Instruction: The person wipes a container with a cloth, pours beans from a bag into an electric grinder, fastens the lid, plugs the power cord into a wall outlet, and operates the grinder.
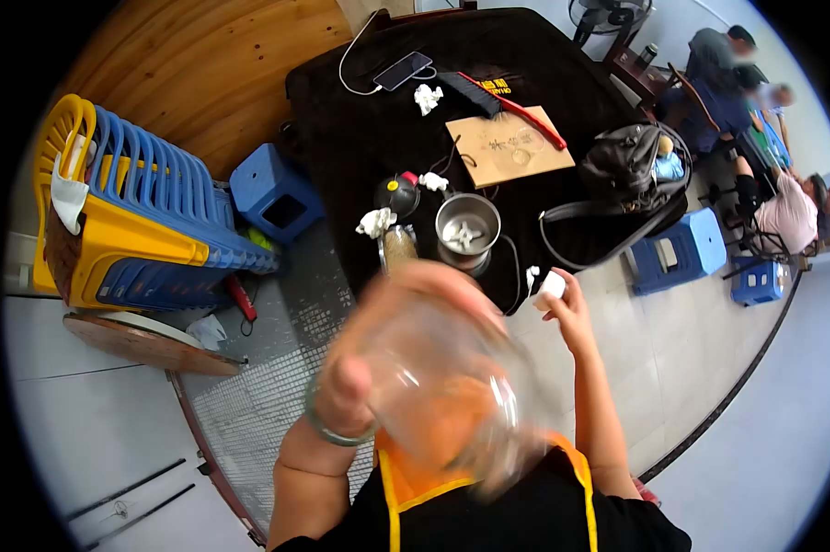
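My left hand (346,368) is wrapped round a large clear jar (447,377), tilted close to my chest and smeared by motion. In my right hand (573,317) is a small white wad, perhaps folded tissue (550,288), pinched between the fingers. Beyond the jar, on the dark-covered table (341,138), stands a metal grinder cup (468,219) with blades inside. Beside it are a black dome-shaped lid (394,197) with a yellow spot and a container of small grains (398,244), partly hidden by my left hand. Crumpled tissues (376,223) lie nearby.
A brown board (507,147), a red-handled brush (475,94), a phone (403,70) on a cable and a black bag (624,161) are on the table. Stacked stools (148,202) stand left, blue stools (677,253) right. Several people (787,212) are at the far right.
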### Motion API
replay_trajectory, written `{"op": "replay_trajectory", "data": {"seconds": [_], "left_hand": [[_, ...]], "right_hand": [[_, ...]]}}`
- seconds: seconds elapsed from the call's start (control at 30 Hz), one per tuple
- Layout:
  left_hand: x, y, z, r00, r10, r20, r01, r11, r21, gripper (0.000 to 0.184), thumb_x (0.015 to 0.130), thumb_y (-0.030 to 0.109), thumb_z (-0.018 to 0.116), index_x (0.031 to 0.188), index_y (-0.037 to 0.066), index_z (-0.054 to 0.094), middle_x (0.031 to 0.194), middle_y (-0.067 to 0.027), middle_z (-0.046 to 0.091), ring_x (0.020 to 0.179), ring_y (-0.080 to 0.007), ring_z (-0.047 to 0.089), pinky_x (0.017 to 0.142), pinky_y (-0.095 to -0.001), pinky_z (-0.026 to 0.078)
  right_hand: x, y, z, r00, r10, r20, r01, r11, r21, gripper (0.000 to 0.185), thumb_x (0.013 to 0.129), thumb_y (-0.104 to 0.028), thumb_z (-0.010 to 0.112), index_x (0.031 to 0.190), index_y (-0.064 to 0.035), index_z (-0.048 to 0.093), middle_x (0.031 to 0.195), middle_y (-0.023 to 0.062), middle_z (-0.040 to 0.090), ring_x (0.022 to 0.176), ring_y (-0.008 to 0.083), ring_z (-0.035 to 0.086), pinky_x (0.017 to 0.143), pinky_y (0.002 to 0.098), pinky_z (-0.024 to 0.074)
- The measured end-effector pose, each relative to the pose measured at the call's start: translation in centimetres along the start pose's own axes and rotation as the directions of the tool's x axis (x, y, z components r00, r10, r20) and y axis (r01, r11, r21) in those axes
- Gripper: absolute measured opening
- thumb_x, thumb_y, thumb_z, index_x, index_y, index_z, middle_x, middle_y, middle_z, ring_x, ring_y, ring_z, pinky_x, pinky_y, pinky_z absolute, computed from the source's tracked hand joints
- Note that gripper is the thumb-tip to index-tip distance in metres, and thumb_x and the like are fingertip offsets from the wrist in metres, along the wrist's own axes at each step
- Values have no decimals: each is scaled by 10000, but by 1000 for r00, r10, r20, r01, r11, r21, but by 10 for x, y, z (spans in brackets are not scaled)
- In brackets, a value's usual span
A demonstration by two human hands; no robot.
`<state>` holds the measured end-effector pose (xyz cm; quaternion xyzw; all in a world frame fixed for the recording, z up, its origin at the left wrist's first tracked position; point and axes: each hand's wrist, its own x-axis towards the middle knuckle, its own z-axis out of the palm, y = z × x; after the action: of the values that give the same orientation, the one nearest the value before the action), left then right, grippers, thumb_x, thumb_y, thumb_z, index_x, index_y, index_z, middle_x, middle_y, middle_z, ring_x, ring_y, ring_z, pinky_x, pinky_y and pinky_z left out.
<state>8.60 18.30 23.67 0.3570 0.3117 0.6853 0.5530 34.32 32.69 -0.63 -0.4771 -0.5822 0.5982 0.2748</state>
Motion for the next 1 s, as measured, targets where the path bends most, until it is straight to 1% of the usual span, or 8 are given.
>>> {"op": "replay_trajectory", "data": {"seconds": [0.07,0.13,0.27,0.3,0.37,0.67,0.8,1.0], "left_hand": [[27,10,-50,820,559,126,-315,256,914,728,841,568,681,1272,10,501,1190,-187,551,1117,-291,570,921,-420,497],[54,23,-92,677,619,399,19,-556,831,647,869,485,664,1289,20,507,1231,-181,539,1131,-309,555,947,-426,482],[79,13,-162,738,365,-568,-249,929,273,538,987,470,488,1312,41,490,1190,-169,586,1025,-313,592,803,-387,515],[73,8,-182,927,95,-364,-192,951,-241,523,1011,467,445,1310,40,480,1183,-168,592,968,-307,611,742,-376,521],[77,-28,-197,595,231,-770,-52,967,249,604,975,536,531,1318,44,462,1173,-175,588,860,-315,656,677,-362,538],[95,-100,-265,633,-108,-767,-209,930,-304,710,870,436,733,1305,-51,454,1244,-207,548,1241,-374,524,1091,-495,460],[107,-118,-319,671,-94,-735,-55,983,-176,656,849,404,762,1300,11,493,1275,-140,565,1200,-258,558,1073,-395,448],[157,-152,-397,721,187,-667,56,944,326,636,827,36,758,1347,47,391,1321,-92,532,1219,-190,532,1074,-367,413]], "right_hand": [[43,-13,-7,989,-141,-42,111,902,-417,619,821,-237,763,1363,-95,499,1045,143,667,850,218,649,755,341,539],[84,-23,-12,994,-95,-52,73,942,-329,661,773,-257,804,1335,-82,505,1069,183,675,885,267,682,784,373,543],[154,-26,-18,951,-308,16,239,701,-671,624,722,-205,818,1271,-125,530,1157,155,632,1051,385,620,865,449,525],[170,-26,-19,939,-340,55,275,644,-714,634,712,-192,821,1279,-141,541,1199,140,607,1070,360,616,870,442,533],[195,-31,-15,926,-354,131,317,542,-778,646,697,-176,824,1285,-162,556,1236,125,583,1077,342,606,878,435,538],[249,-8,-8,909,-315,274,382,362,-850,984,631,-317,888,1480,-190,407,1365,117,532,1137,311,566,927,468,477],[223,-30,-13,884,-459,91,405,653,-640,192,864,-136,725,770,0,628,821,127,642,757,301,622,682,374,497],[138,-13,-4,960,-260,-100,170,832,-528,172,941,-131,665,865,19,629,729,107,615,612,180,582,582,300,461]]}}
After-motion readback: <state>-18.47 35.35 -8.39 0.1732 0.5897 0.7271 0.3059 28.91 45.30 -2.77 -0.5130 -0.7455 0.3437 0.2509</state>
